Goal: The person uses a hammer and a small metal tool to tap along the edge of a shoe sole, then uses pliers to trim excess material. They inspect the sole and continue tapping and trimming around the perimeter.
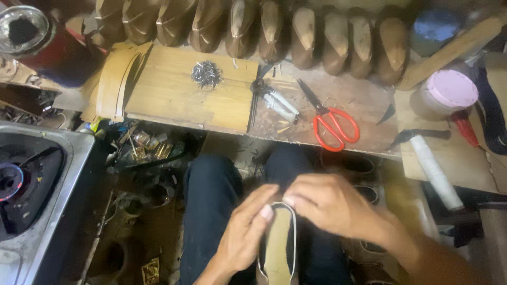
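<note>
Nearest, on the lap between two dark-trousered knees, a tan shoe sole [279, 244] with a pale edge strip stands lengthwise, toe end pointing far. The left hand [244, 232] cups its left side, fingers closed along the edge and fingertips at the toe. The right hand [332, 206] comes in from the right and pinches the toe rim, fingers curled tight on the strip, so both hands meet at the far tip of the sole.

Further off, the table [174, 100] carries a small heap of nails [206, 74], dark pliers with pale handles [274, 98], and red-handled scissors [330, 122] lying open to the right. A hammer with a white-wrapped handle [430, 163] lies at the right edge, near a pink-lidded jar [446, 92]. A gas stove [31, 184] sits at the left. Farthest, a row of brown shoe lasts [264, 29] lines the back.
</note>
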